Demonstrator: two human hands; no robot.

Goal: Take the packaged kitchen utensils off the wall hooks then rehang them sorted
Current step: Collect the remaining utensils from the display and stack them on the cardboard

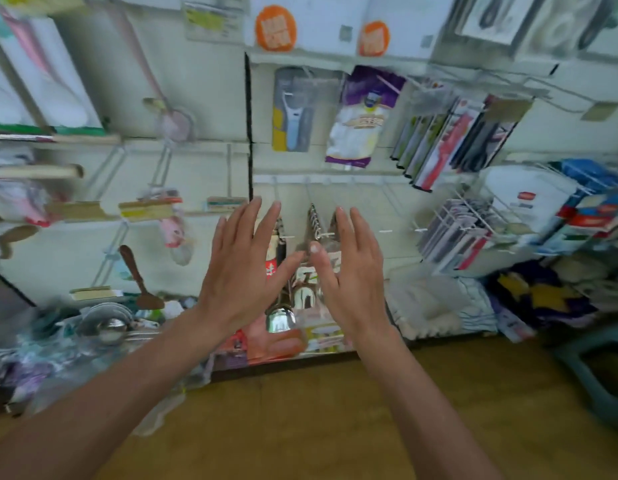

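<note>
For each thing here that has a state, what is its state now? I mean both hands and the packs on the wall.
left hand: open, fingers straight, holds nothing.
right hand: open, fingers straight, holds nothing.
steel utensil packs: hanging behind the hands; whether the hands touch them cannot be told.
peeler pack: hanging on the wall.
purple and white pack: hanging on the wall.
row of long packs: hanging, crowded together.

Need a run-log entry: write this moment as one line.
left hand: open, empty | right hand: open, empty | packaged utensils: hanging on wall, behind both hands | step: not yet gripped
</note>
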